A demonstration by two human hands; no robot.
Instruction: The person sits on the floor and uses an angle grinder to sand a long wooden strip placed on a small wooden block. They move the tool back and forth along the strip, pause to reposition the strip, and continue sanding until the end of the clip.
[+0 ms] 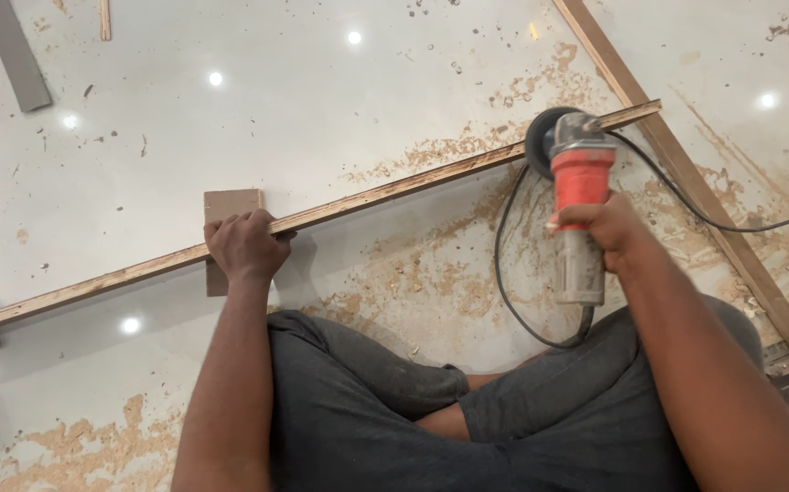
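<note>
Indoor carpentry or fit-out site, work being done straight on the floor. Glossy pale floor tiles (303, 100) are strewn with sawdust (431, 273) and chips. Long wooden strips (394, 187) and offcuts are laid across them; a corded angle grinder (579, 196) is in use. Ceiling lights are reflected in the tiles.

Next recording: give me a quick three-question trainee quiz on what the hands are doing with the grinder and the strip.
1. True or false: the right hand grips the angle grinder by its body.
2. What does the left hand press down on?
A. the wooden strip
B. the black cord
C. the grey bar
3. Fill in: the grinder's disc meets the strip near its ____ end.

Key: 1 true; 2 A; 3 right.
</note>
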